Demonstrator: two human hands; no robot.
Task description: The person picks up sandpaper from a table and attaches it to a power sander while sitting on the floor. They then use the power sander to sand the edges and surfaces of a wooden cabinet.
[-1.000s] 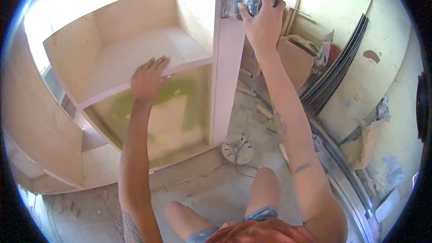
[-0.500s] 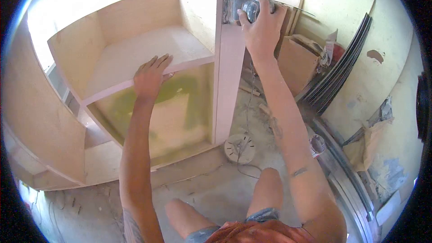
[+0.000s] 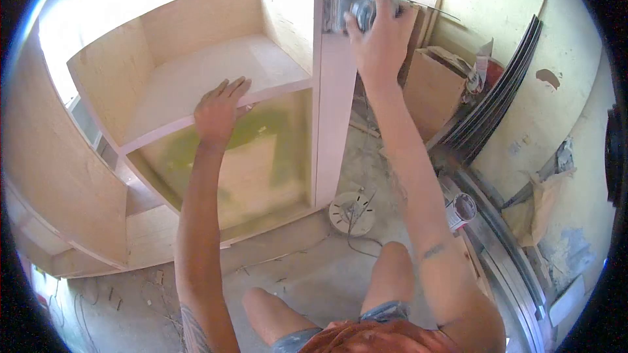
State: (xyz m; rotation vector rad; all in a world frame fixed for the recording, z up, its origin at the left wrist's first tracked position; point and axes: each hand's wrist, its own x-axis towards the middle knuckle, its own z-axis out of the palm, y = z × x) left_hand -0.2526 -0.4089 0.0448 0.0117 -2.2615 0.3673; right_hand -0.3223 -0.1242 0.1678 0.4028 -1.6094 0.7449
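My right hand (image 3: pixel 381 42) is closed over a power sander (image 3: pixel 353 12), which lies against the upper part of the cabinet's pale upright post (image 3: pixel 332 98). The sander is smeared by motion. Lower and to the left, my left hand (image 3: pixel 219 108) grips the front edge of the cabinet's shelf (image 3: pixel 261 59), fingers stretched over the top and thumb at the underside. Below that edge, a recessed panel (image 3: pixel 248 176) shows greenish-yellow patches.
Behind the right forearm lean a cardboard box (image 3: pixel 438 88) and dark strips (image 3: pixel 490 95). A can (image 3: pixel 462 209) stands by long metal profiles (image 3: pixel 507 268). A round white reel with cord (image 3: pixel 351 214) lies on the floor. Another curved wooden cabinet part (image 3: pixel 65 157) is at left.
The sander has shifted slightly left on the post, with my right hand still on it, and is more blurred. My left hand stays on the shelf edge. The view has shifted slightly.
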